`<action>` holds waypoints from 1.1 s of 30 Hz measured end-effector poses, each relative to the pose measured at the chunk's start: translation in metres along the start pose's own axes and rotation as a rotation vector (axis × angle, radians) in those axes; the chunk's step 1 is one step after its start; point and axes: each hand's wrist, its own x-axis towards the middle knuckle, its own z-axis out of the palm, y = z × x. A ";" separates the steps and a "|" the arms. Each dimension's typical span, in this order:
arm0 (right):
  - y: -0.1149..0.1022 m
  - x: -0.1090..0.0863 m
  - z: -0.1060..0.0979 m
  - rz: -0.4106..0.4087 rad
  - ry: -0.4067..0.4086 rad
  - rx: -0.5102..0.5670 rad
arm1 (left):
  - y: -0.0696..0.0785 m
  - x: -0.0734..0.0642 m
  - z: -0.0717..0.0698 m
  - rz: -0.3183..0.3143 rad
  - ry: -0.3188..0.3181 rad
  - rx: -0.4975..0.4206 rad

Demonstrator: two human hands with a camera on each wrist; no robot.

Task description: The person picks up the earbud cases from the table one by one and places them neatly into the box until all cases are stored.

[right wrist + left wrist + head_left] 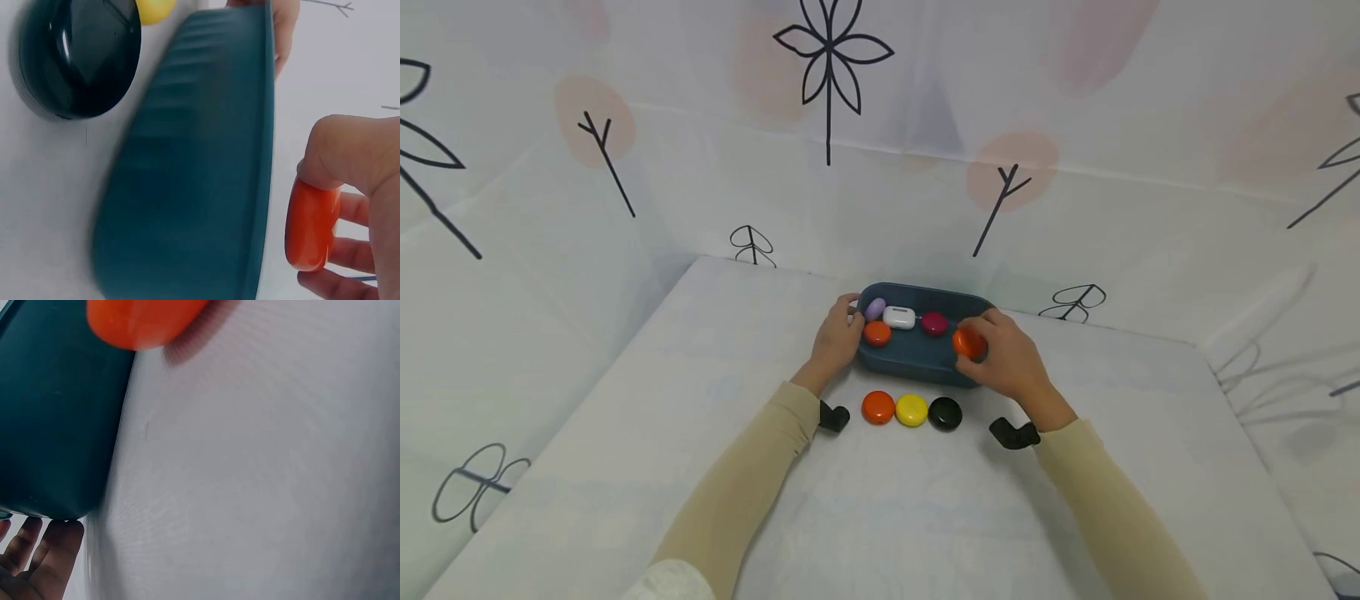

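Note:
My right hand (pixel 1006 354) pinches a glossy orange-red round disc (pixel 310 225) between thumb and fingers. In the right wrist view the disc is beside the rim of the dark teal tray (pixel 902 367); the head view shows it over the tray's right end. My left hand (pixel 837 337) touches the tray's left end, its fingertips (pixel 65 531) against the outer wall. Inside the tray lie a lilac oval piece (pixel 876 309), a white rounded case (pixel 898 317), an orange disc (pixel 877 333) and a crimson disc (pixel 934 323).
In front of the tray an orange disc (pixel 878 407), a yellow disc (pixel 912 410) and a black disc (pixel 945 413) sit in a row on the white-covered table (pixel 880 517). Behind the table hangs a white cloth (pixel 910 208) with plant drawings.

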 end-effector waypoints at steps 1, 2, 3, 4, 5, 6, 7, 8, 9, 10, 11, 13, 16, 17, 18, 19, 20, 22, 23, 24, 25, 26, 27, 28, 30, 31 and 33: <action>-0.001 -0.002 -0.002 -0.008 0.007 -0.004 | 0.000 0.000 0.000 0.002 0.002 -0.002; -0.002 -0.003 -0.003 -0.013 0.013 -0.008 | 0.000 0.000 0.000 0.003 0.003 -0.005; -0.002 -0.005 -0.004 -0.018 0.017 -0.008 | 0.000 0.001 0.000 0.002 0.002 -0.005; -0.003 -0.006 -0.005 -0.024 0.019 -0.007 | 0.000 0.001 0.000 0.001 0.001 -0.004; -0.003 -0.008 -0.006 -0.027 0.018 -0.013 | 0.000 0.001 0.000 0.000 0.001 -0.006; -0.003 -0.009 -0.007 -0.028 0.015 -0.013 | 0.000 0.001 -0.001 -0.002 0.001 -0.007; -0.003 -0.011 -0.008 -0.028 0.009 -0.017 | 0.000 0.001 -0.001 -0.003 0.001 -0.009; -0.004 -0.012 -0.009 -0.029 0.002 -0.017 | 0.000 0.001 -0.001 -0.004 0.001 -0.009; -0.003 -0.014 -0.009 -0.029 -0.006 -0.021 | 0.000 0.001 -0.001 -0.005 0.000 -0.007; -0.003 -0.015 -0.010 -0.029 -0.014 -0.026 | 0.000 0.001 -0.001 -0.005 0.000 -0.008; -0.003 -0.017 -0.010 -0.027 -0.021 -0.029 | 0.001 0.001 -0.002 -0.004 0.000 -0.010; -0.003 -0.021 -0.012 -0.029 -0.029 -0.023 | 0.001 0.001 -0.002 -0.001 -0.001 -0.011; -0.002 -0.027 -0.012 -0.039 -0.027 -0.012 | 0.001 0.000 -0.002 0.004 -0.003 -0.015; -0.002 -0.029 -0.012 -0.044 -0.024 -0.010 | 0.001 0.000 -0.002 0.005 -0.004 -0.017; -0.002 -0.031 -0.012 -0.048 -0.020 -0.006 | 0.001 0.000 -0.002 0.007 -0.002 -0.018; -0.001 -0.033 -0.012 -0.051 -0.017 -0.010 | 0.001 0.000 -0.002 0.008 -0.002 -0.018; -0.001 -0.035 -0.012 -0.052 -0.014 -0.010 | 0.001 0.000 -0.002 0.010 -0.003 -0.017; -0.001 -0.038 -0.012 -0.048 -0.012 -0.019 | 0.001 0.000 -0.002 0.009 -0.007 -0.018; 0.000 -0.040 -0.012 -0.047 -0.014 -0.025 | 0.001 0.000 -0.002 0.008 -0.009 -0.019; 0.000 -0.042 -0.012 -0.044 -0.016 -0.026 | 0.001 0.000 -0.002 0.007 -0.012 -0.018; -0.001 -0.043 -0.011 -0.040 -0.018 -0.029 | 0.001 0.000 -0.002 0.005 -0.016 -0.017; -0.001 -0.045 -0.011 -0.038 -0.022 -0.026 | 0.001 0.000 -0.002 0.004 -0.018 -0.017; -0.001 -0.047 -0.011 -0.033 -0.028 -0.031 | 0.001 0.000 -0.002 0.001 -0.019 -0.017; -0.001 -0.049 -0.011 -0.032 -0.035 -0.028 | 0.001 0.000 -0.002 0.000 -0.020 -0.016; -0.002 -0.052 -0.011 -0.028 -0.047 -0.029 | 0.001 -0.001 -0.002 -0.003 -0.020 -0.014; -0.002 -0.054 -0.011 -0.026 -0.053 -0.031 | 0.001 -0.001 -0.002 -0.004 -0.020 -0.014; -0.002 -0.057 -0.010 -0.022 -0.061 -0.040 | 0.001 0.000 -0.002 -0.007 -0.019 -0.016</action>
